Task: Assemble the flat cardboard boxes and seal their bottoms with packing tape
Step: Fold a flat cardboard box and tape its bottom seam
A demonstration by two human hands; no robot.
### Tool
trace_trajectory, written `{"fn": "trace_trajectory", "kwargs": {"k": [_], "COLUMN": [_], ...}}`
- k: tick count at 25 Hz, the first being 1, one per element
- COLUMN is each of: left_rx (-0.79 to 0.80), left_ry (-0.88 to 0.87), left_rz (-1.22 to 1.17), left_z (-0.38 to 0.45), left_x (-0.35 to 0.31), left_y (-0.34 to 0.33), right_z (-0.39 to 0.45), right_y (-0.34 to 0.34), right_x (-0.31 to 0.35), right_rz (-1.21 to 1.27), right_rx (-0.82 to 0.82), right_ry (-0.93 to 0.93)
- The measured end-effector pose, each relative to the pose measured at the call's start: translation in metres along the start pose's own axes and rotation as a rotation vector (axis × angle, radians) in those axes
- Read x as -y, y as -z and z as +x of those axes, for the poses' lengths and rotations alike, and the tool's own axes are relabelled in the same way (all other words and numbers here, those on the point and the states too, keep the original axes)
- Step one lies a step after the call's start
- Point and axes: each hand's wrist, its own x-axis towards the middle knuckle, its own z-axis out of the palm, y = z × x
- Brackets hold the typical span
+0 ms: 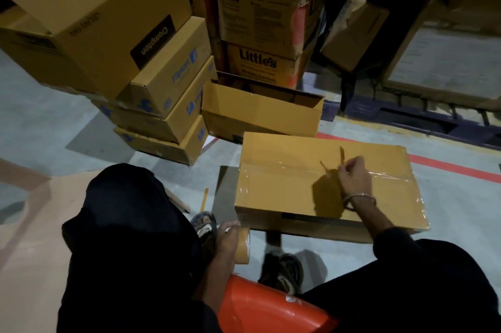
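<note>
Risk: the small tan strip of tape (342, 155) pinched by the right hand (352, 176) could fold and stick to itself or to the fingers, because it stood up loose above the lid with nothing holding its free end.
Second risk: the clear tape (298, 168) along the seam showed wrinkles near the right edge (glossy creases caught the light), so in my judgement the bond there could lift unless it was pressed flat.
Third risk: the box could slide on the smooth grey floor (40, 121) if the strip was pulled hard, since no hand braced it.
Box look: the closed brown rectangular cardboard box (284, 197) had its flaps shut flat, a shiny clear band running across its upper face from left edge to right edge and down the sides.
Box place: on the floor in front of the seated person, just beside an open brown carton (260, 115) behind it.
Right hand: fingers curled, pinching the tan strip above the taped seam.
Left hand (226, 240): gripping a brown roll of packing tape (242, 246), low beside the box's near left corner.
</note>
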Motion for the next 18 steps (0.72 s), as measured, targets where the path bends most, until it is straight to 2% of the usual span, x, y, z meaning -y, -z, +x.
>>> {"fn": "trace_trajectory", "kwargs": {"k": [1,3,6,9,11,14,18], "left_rx": [-0.013,-0.033,-0.037,-0.025,-0.027,-0.045,-0.081], "left_ry": [0.017,0.032,0.053,0.046,0.042,0.017,0.006], "left_rz": [-0.019,-0.022,-0.045,-0.017,0.020,0.097,0.128], "left_z": [-0.001,-0.002,0.002,-0.001,-0.001,0.000,-0.001], "left_x": [-0.001,-0.004,-0.004,-0.003,-0.002,0.000,-0.002], "left_y": [-0.001,-0.001,-0.002,-0.005,-0.007,-0.008,-0.012], "right_z": [-0.020,-0.062,-0.114,-0.132,-0.134,-0.141,-0.145], "right_y": [-0.012,-0.041,-0.070,-0.087,-0.097,-0.110,-0.123], "right_x": [0.015,0.040,0.064,0.066,0.061,0.054,0.051], "right_rz": [0.271,0.530,0.550,0.418,0.292,-0.028,-0.224], "right_rx": [0.118,0.330,0.566,0.673,0.666,0.620,0.715], "right_ry": [-0.093,-0.215,-0.319,-0.316,-0.212,0.112,0.323]}}
